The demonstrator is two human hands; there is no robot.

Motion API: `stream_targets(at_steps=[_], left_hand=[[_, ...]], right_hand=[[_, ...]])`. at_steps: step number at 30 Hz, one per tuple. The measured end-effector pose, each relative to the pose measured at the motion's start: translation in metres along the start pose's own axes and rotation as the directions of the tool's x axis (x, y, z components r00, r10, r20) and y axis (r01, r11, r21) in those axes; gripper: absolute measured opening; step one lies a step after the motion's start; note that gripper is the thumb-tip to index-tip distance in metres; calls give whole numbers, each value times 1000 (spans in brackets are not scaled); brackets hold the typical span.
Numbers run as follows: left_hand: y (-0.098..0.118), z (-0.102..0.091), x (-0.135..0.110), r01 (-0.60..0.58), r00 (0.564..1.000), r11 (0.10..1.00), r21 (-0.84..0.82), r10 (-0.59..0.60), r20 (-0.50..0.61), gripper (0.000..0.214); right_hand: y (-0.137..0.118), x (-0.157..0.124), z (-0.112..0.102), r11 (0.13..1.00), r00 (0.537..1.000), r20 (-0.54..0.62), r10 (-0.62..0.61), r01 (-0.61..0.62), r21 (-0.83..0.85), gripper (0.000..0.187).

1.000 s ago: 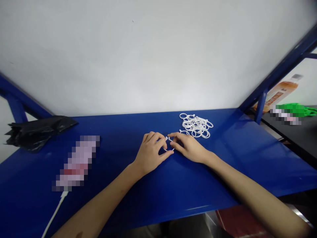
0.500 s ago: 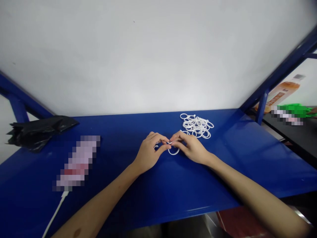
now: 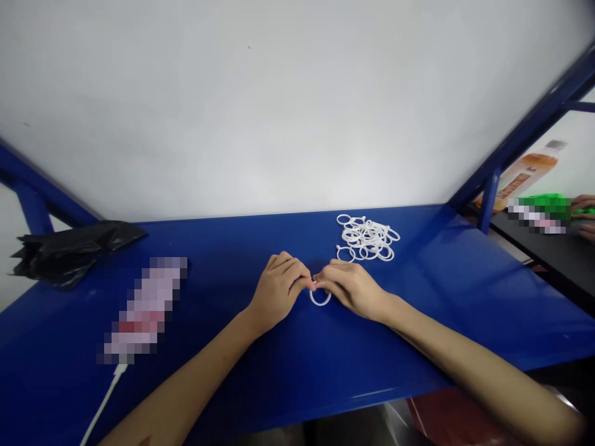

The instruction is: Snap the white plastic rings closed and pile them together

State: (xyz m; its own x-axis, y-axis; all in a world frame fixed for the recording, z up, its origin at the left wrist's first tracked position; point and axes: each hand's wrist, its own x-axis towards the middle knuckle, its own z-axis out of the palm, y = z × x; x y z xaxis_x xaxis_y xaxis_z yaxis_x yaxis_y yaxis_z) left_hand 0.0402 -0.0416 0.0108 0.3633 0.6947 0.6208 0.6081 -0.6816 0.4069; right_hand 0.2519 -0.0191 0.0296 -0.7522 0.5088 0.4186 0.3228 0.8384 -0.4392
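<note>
Between my two hands, low over the blue tabletop (image 3: 288, 371), is a thin white plastic ring (image 3: 320, 303). My left hand (image 3: 279, 291) pinches its upper left part between thumb and forefinger. From the other side, my right hand (image 3: 356, 286) grips the same ring, its fingers closed and nearly touching the left fingertips. The spot where both hands meet on the ring is mostly hidden by the fingers. Behind my right hand lies a loose heap of similar white rings (image 3: 369, 238), several with small knobs on them.
A crumpled black plastic bag (image 3: 74, 251) lies at the left rear. Nearer me is a pixelated flat object (image 3: 144, 310) with a white cable (image 3: 103, 402). On a dark table at right stand a bottle (image 3: 520, 176) and a green item (image 3: 543, 204), beside another person's hand (image 3: 586, 203).
Both hands have moved slightly down and left with the ring, their fingers curling tighter around its top. A ring at the heap's near edge is more exposed. Another person's hand shows more at right.
</note>
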Motion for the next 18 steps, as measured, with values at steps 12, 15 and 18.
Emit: stream_targets(at_steps=[12, 15, 18], left_hand=[[-2, -8, 7, 181, 950, 866, 466, -276, 146, 40], [-3, -13, 5, 228, 903, 801, 554, -387, 187, 54], [-3, -12, 4, 247, 863, 797, 551, -440, 249, 49]], right_hand=[[26, 2, -15, 920, 963, -227, 145, -215, -327, 18], [49, -1, -24, 836, 912, -362, 194, -347, -425, 19], [66, -6, -28, 757, 871, -439, 220, -436, -486, 20]])
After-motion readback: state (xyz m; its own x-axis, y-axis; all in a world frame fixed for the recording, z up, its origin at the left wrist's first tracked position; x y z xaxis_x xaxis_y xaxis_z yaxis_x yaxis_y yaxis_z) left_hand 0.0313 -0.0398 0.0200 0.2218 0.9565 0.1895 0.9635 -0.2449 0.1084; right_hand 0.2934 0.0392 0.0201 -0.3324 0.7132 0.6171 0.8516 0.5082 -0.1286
